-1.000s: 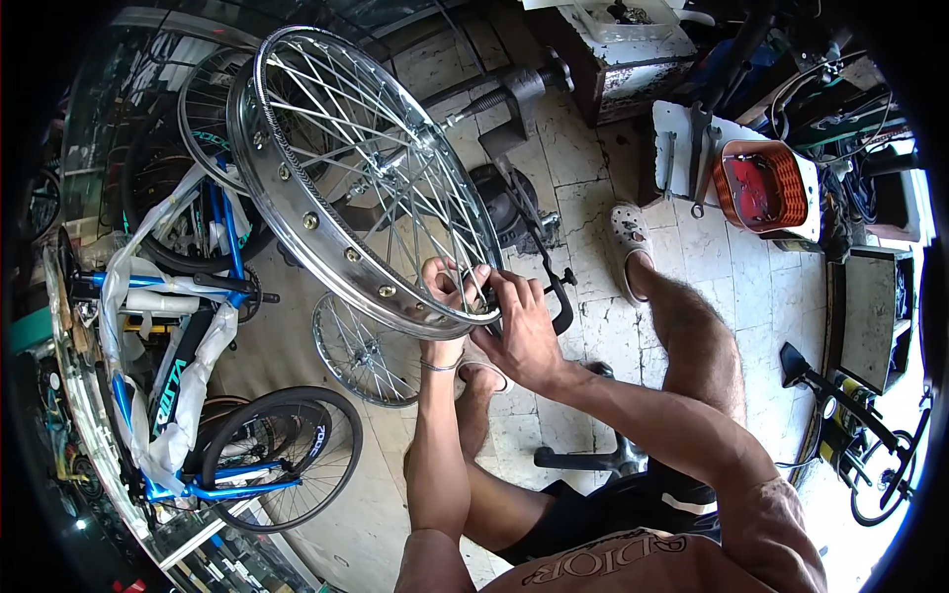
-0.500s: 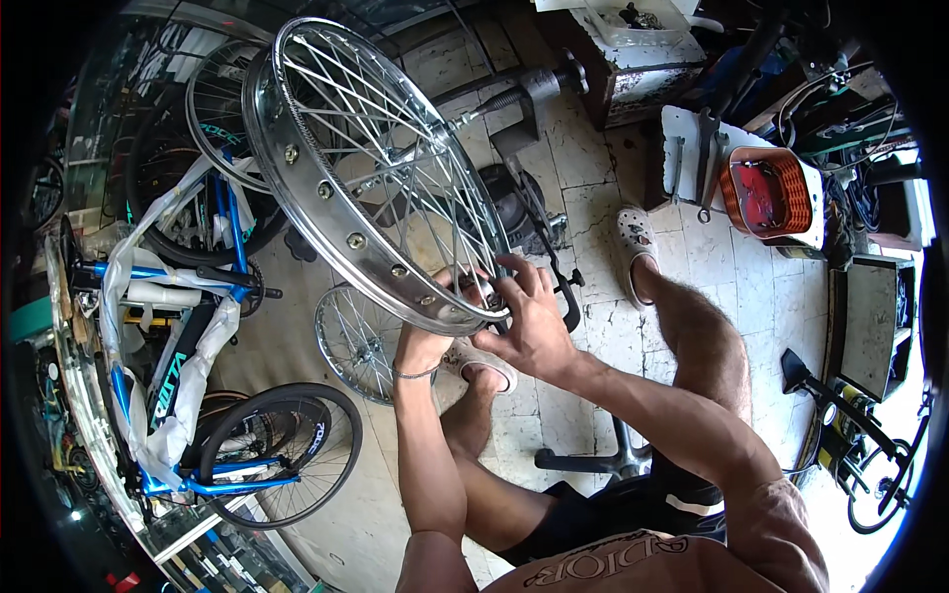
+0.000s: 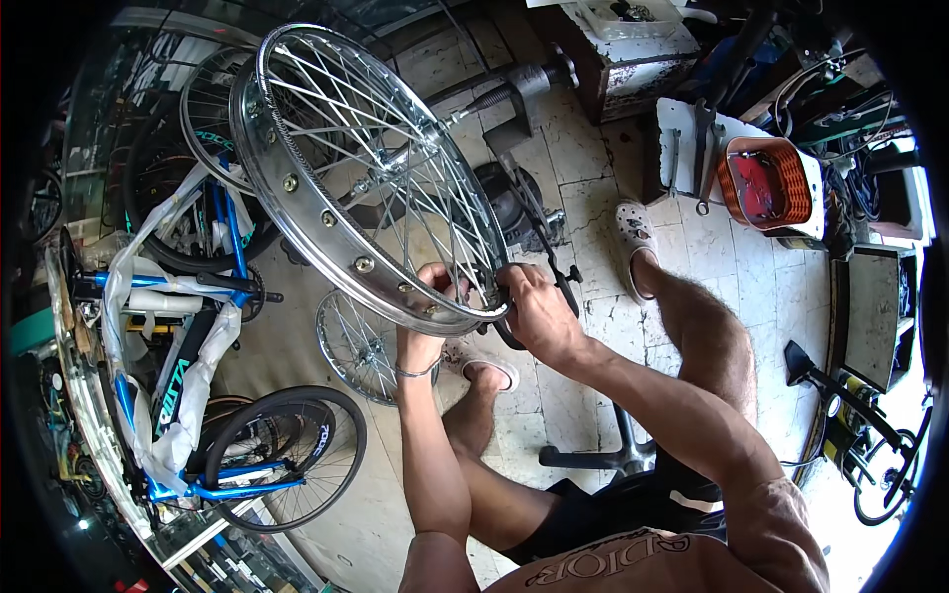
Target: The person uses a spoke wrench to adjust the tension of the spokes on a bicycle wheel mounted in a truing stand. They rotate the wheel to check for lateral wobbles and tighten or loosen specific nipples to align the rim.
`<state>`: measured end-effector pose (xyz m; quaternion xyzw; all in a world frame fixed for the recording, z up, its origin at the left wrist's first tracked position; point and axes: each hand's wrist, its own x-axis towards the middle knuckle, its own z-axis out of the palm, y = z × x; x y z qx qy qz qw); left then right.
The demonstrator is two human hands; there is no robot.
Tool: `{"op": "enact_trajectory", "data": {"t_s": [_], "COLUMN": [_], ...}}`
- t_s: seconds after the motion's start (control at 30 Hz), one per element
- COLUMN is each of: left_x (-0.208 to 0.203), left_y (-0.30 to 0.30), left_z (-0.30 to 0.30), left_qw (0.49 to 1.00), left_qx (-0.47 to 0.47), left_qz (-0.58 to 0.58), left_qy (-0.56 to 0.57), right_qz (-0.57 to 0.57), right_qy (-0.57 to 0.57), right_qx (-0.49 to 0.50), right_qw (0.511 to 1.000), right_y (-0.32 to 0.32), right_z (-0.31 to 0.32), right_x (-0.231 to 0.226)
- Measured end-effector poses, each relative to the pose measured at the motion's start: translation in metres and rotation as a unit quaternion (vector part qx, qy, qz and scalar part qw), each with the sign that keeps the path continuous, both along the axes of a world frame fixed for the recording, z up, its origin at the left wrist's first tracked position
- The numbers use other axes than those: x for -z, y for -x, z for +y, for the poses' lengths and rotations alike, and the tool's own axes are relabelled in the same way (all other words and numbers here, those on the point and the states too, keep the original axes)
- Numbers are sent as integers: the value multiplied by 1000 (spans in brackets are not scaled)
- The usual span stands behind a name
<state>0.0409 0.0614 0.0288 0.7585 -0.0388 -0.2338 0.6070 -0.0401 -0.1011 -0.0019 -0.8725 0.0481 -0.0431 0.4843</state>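
A silver spoked bicycle wheel (image 3: 358,265) without a tyre is held up by its hub in a dark metal stand (image 3: 514,119). My left hand (image 3: 420,346) reaches under the rim. Its fingers show between the spokes, bent inward near the rim's lower end; whatever they pinch is hidden. At the rim's right side, my right hand (image 3: 542,314) is closed, fingers curled beside the stand's thin black arm (image 3: 560,265). I cannot make out what lies inside its grip.
On the left leans a blue bicycle frame (image 3: 232,222) partly wrapped in plastic. A smaller silver wheel (image 3: 356,346) lies below the mounted one. Wrenches (image 3: 704,158) and an orange basket (image 3: 732,193) sit on a white-topped surface at right. A black stool base (image 3: 583,459) stands near my legs.
My right hand has gone from spread, raised fingers to a closed grip at the rim's edge. My left fingers have shifted slightly among the spokes. The view has tilted a little.
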Motion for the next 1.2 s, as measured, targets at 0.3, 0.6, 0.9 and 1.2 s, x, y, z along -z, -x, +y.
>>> {"op": "enact_trajectory", "data": {"t_s": [0.3,0.6,0.9,1.2], "left_x": [12,20,-17,4], "left_y": [-1,0,-4,-1], "left_z": [-7,-12,-11,-35], "left_qw": [998,996,994,998], "left_qx": [24,49,56,40], "left_qz": [56,55,69,39], "left_qy": [26,41,57,5], "right_qz": [-8,52,47,56], "right_qy": [14,-88,-77,-171], "right_qx": [-44,55,27,72], "right_qw": [999,993,996,981], "right_y": [1,2,3,6], "right_z": [-9,-2,-5,-1], "right_x": [-14,-21,-18,-18]}}
